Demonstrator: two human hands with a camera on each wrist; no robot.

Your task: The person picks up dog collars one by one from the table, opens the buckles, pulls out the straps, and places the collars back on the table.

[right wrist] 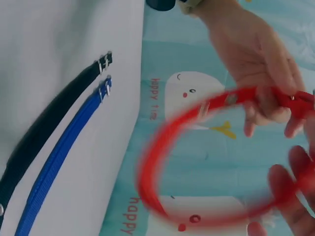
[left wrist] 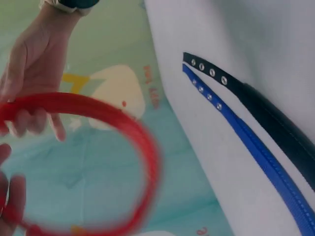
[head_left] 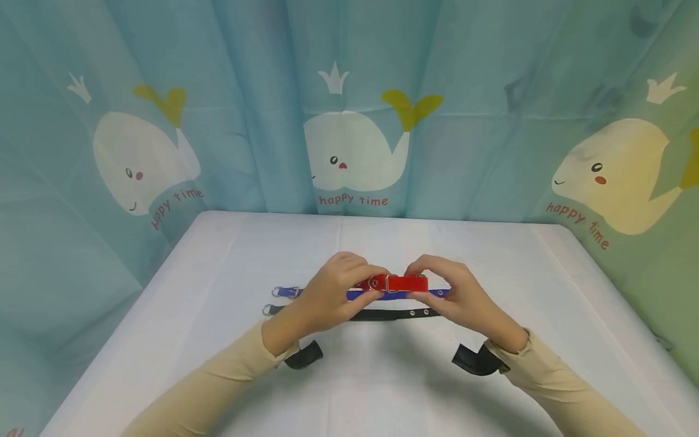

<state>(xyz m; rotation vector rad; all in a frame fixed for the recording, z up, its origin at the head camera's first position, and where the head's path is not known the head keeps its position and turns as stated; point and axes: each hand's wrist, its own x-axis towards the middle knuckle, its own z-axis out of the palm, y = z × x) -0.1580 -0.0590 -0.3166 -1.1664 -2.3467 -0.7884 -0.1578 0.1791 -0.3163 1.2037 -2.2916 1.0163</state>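
Observation:
Both hands hold a red collar (head_left: pixel 408 283) with metal fittings, raised over the table and bent into a loop. My left hand (head_left: pixel 333 288) pinches it near the buckle end, thumb below and fingers above. On the other side, my right hand (head_left: pixel 461 294) grips it between thumb and curled fingers. The red loop (left wrist: pixel 151 162) is blurred in the left wrist view. Behind and below the hands lie a blue collar (right wrist: pixel 64 162) and a black collar (right wrist: pixel 49 128), side by side, with metal rings at one end and eyelets at the other. The hands partly cover both in the head view.
The collars lie on a white-covered table (head_left: pixel 371 382). A pale blue-green curtain (head_left: pixel 262 121) printed with whales hangs behind and along the sides. Dark straps (head_left: pixel 476 359) show at both wrists, beside beige sleeves (head_left: pixel 218 376).

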